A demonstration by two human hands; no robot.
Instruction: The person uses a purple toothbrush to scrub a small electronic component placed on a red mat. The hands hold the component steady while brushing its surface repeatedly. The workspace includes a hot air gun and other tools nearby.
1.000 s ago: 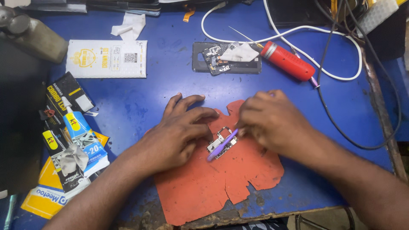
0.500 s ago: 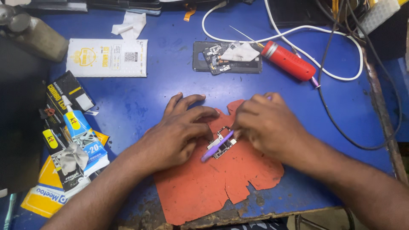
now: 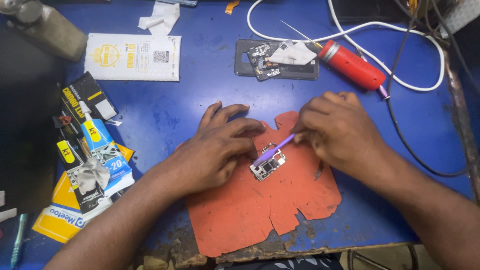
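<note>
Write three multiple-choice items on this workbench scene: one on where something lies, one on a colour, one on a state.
1. Where does the small circuit board lie?
A. on the orange mat
B. on the white packet
C. inside the dark phone shell

2. What colour is the thin tool in the right hand?
A. green
B. purple
C. yellow

3. How does the left hand stand?
A. lifted clear of the table
B. closed on the red tool
C. resting flat beside the board, fingers spread

Answers: 1 A, the board sits on the mat between both hands. 2 B, the stick is purple and its tip meets the board. 3 C, its palm lies down on the mat's edge.
</note>
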